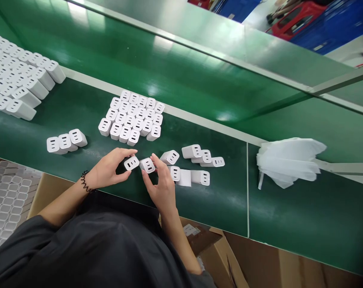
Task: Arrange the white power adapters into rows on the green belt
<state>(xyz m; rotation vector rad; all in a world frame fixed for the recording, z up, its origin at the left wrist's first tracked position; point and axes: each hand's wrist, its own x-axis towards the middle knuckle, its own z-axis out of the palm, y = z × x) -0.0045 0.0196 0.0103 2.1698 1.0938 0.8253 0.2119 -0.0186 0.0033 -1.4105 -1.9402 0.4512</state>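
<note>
At the clock's centre, twelve toward the wall point(175, 72): one left hand point(109, 168), thumb and fingertips closed on a charger point(131, 163); one right hand point(164, 185), pinching a second charger point(147, 165). Both pieces side by side over the green bench point(217, 208), slotted ends up; from where I stand I cannot tell whether they touch each other or the surface. Left wrist: one black coil point(85, 181).

Twelve o'clock: one block of chargers point(130, 121), upright in close rows, rear row near the pale ledge point(211, 130) along the far edge. A narrow strip of green between block and fingers.

Between nine and ten: one row of three point(66, 143), touching, green all round.

Ten, farther out: one large block point(22, 76), cut off by the edge of sight.

Three, just beside the right hand: one tilted charger point(170, 157); below it, a lower row point(185, 179) of three, the nearest partly behind the fingers. Slightly above three: one staggered line point(201, 157) of three. Tight quarters on this flank; wider green toward nine.

Farther at three, beyond a pale seam point(248, 200): crumpled white film point(289, 162).

Six: near edge, forearms across it, dark shirt point(109, 248) close behind.

Below the edge: white pieces point(15, 210) toward half past eight; carton point(211, 254) toward half past four.
</note>
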